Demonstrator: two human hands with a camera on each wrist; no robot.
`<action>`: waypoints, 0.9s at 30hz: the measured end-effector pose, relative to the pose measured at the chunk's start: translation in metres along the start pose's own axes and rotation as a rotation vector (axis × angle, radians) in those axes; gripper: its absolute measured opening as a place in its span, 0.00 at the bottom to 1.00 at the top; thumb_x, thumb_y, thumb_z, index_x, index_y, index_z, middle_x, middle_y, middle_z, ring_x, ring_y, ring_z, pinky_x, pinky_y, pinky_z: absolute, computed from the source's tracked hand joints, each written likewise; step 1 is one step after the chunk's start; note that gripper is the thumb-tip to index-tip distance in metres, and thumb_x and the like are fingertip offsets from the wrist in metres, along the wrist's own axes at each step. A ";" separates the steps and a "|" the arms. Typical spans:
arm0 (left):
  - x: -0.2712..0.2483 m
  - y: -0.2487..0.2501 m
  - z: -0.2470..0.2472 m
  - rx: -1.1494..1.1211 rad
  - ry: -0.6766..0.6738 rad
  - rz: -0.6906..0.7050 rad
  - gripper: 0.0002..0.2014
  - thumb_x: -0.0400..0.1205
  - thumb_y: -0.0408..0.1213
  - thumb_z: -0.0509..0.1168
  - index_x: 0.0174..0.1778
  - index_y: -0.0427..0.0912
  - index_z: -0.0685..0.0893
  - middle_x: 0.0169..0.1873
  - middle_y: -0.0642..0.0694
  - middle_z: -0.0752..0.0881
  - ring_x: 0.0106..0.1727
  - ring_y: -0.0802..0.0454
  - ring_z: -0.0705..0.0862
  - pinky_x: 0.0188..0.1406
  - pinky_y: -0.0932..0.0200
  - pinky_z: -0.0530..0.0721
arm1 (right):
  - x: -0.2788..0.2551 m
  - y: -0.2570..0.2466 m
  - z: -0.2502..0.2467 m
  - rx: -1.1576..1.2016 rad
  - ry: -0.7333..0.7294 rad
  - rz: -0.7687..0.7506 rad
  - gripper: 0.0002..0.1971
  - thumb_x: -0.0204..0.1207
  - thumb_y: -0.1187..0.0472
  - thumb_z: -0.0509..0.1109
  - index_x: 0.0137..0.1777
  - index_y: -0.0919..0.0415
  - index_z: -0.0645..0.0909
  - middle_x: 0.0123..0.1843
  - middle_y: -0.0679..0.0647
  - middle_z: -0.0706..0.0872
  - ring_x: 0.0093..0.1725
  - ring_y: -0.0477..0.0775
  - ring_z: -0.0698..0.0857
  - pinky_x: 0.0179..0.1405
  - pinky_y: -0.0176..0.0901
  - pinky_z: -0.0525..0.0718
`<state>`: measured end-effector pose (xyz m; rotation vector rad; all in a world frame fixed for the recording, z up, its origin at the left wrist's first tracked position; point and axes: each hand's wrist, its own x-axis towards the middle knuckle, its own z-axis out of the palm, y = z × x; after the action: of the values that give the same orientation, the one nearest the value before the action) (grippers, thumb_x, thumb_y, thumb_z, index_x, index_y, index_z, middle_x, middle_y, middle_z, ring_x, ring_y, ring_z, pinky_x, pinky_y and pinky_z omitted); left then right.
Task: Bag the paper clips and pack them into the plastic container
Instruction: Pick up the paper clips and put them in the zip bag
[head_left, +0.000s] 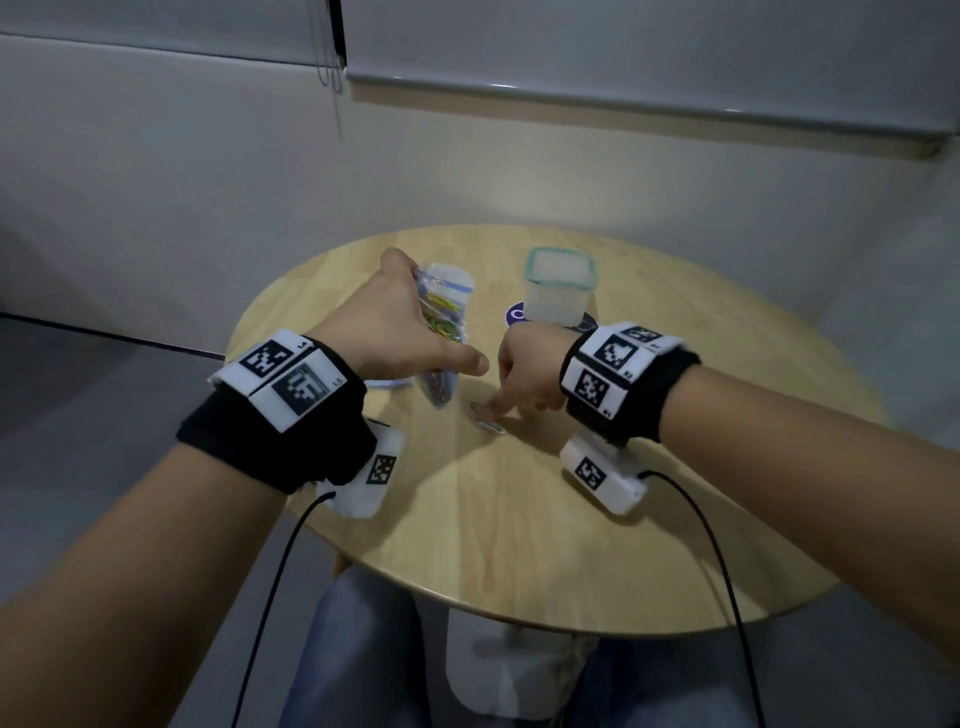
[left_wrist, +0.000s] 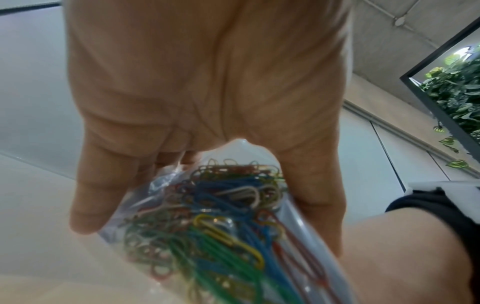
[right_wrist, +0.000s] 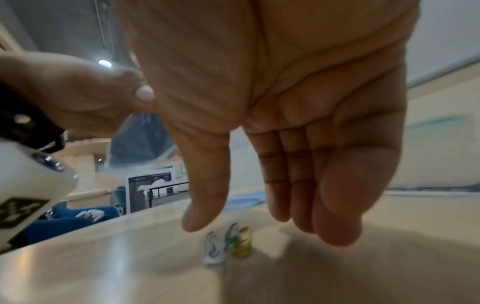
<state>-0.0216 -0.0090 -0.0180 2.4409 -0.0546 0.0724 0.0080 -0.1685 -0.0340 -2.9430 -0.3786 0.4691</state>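
Note:
My left hand (head_left: 395, 322) grips a clear zip bag (head_left: 441, 332) stuffed with coloured paper clips (left_wrist: 218, 226), held above the round wooden table (head_left: 519, 519). The bag's mouth points away toward the far side. My right hand (head_left: 524, 379) hovers just above the table with its fingers straight and pointing down. Right under its fingertips (right_wrist: 200, 220) lie three loose paper clips (right_wrist: 228, 244), white, green and yellow, seen in the head view as loose paper clips (head_left: 487, 415). A frosted plastic container (head_left: 558, 286) with a teal-rimmed lid stands behind my right hand.
A dark round coaster (head_left: 517, 315) lies under the container. A flat piece of blue-edged plastic (head_left: 387, 383) lies on the table below the bag. Wrist camera cables hang off the near table edge. Walls enclose the far side.

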 end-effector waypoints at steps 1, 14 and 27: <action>0.000 -0.001 0.000 0.004 0.002 -0.001 0.44 0.57 0.54 0.82 0.60 0.44 0.64 0.50 0.50 0.82 0.49 0.53 0.83 0.40 0.56 0.80 | 0.001 -0.004 0.003 -0.031 -0.006 -0.007 0.23 0.62 0.45 0.80 0.42 0.67 0.86 0.29 0.54 0.85 0.26 0.53 0.80 0.31 0.42 0.81; 0.002 -0.006 -0.004 0.014 -0.019 -0.001 0.42 0.59 0.52 0.83 0.58 0.44 0.63 0.50 0.49 0.81 0.45 0.55 0.82 0.32 0.64 0.76 | 0.014 -0.021 0.014 -0.166 -0.010 -0.086 0.10 0.63 0.62 0.76 0.28 0.59 0.76 0.25 0.52 0.79 0.26 0.52 0.80 0.30 0.43 0.84; -0.007 0.026 0.022 0.052 -0.048 0.055 0.44 0.58 0.56 0.82 0.59 0.42 0.63 0.46 0.52 0.79 0.40 0.63 0.78 0.29 0.61 0.74 | -0.029 0.021 -0.087 0.639 0.294 -0.033 0.07 0.59 0.64 0.74 0.35 0.68 0.87 0.33 0.63 0.86 0.28 0.54 0.79 0.26 0.37 0.69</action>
<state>-0.0298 -0.0428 -0.0184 2.4933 -0.1435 0.0404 0.0144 -0.2049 0.0528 -2.3275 -0.1902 0.1107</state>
